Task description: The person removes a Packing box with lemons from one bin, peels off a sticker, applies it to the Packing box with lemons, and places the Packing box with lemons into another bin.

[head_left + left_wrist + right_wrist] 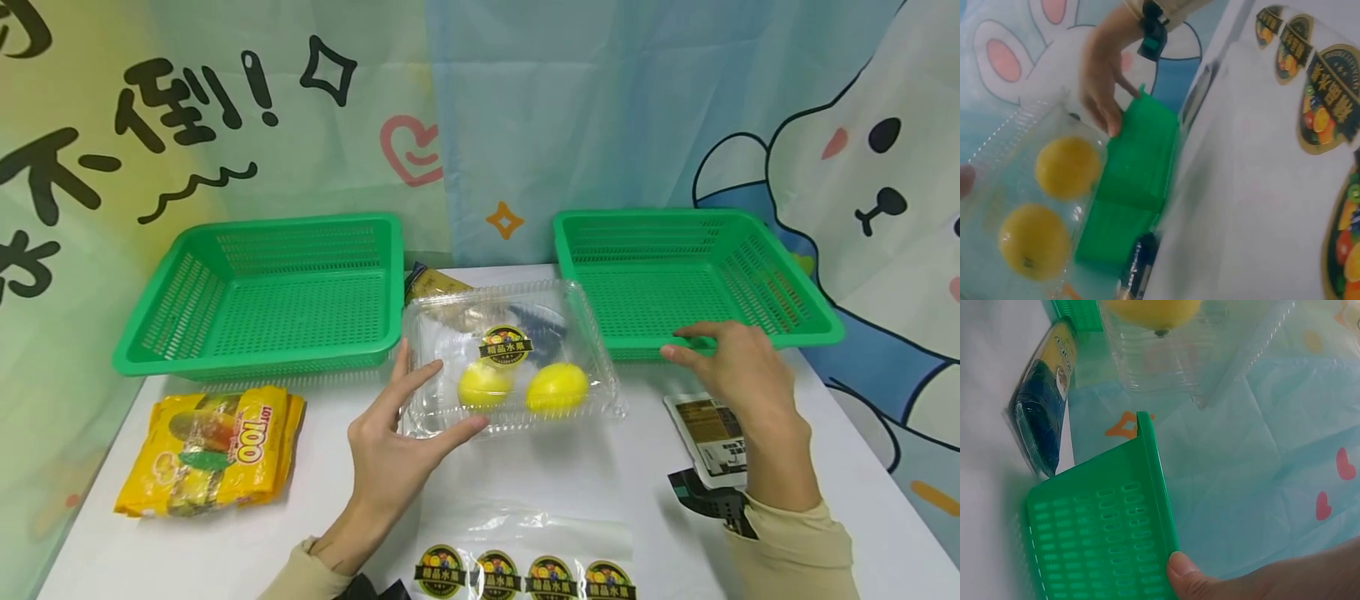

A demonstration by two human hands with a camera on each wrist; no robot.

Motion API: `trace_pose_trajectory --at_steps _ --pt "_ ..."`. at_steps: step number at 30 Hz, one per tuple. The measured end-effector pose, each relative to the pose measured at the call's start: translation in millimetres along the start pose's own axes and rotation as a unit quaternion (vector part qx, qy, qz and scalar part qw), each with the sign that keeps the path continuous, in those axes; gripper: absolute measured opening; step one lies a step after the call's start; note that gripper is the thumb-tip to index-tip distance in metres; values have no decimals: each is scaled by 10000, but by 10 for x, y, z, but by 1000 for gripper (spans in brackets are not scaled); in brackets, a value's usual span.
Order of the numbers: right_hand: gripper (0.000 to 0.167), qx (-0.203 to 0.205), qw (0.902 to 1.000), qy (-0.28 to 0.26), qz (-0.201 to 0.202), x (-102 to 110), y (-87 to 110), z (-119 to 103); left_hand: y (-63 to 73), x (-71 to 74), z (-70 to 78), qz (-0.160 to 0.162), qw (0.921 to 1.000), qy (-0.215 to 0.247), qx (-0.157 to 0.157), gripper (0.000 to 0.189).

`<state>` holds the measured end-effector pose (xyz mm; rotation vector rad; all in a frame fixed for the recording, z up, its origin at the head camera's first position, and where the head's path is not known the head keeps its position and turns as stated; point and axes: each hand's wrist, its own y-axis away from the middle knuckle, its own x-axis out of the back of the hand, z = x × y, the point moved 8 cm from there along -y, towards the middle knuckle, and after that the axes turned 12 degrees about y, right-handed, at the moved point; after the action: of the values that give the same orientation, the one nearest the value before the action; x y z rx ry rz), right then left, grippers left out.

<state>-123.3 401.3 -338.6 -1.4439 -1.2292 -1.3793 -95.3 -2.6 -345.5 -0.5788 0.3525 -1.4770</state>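
My left hand (401,433) grips the left side of a clear plastic clamshell box (450,417), thumb at the front edge and fingers spread along the side and lid. Two lemons (557,388) lie inside, and a round black-and-gold fruit sticker (506,346) is on the lid. In the left wrist view the box (997,181) is tilted, with its lemons (1035,240) showing through. My right hand (738,375) pinches the front rim of the right green basket (795,340). The right wrist view has the thumb (1188,575) against the basket's rim (1163,506).
Another green basket (367,354) stands at the back left. A yellow candy bag (217,450) lies in front of it. Behind the box is a gold-and-dark-blue packet (435,283); a white-and-brown pouch (708,437) lies below my right hand. A sticker sheet (525,533) lies at the front.
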Motion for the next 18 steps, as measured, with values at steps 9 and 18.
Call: trace_pose_trajectory --at_steps 9,18 --pt "59 -70 10000 0 -30 4 2 2 -125 -65 53 -15 10000 27 -6 73" --pt "59 -97 10000 -17 6 14 14 12 -261 -189 65 -79 9995 243 204 68"
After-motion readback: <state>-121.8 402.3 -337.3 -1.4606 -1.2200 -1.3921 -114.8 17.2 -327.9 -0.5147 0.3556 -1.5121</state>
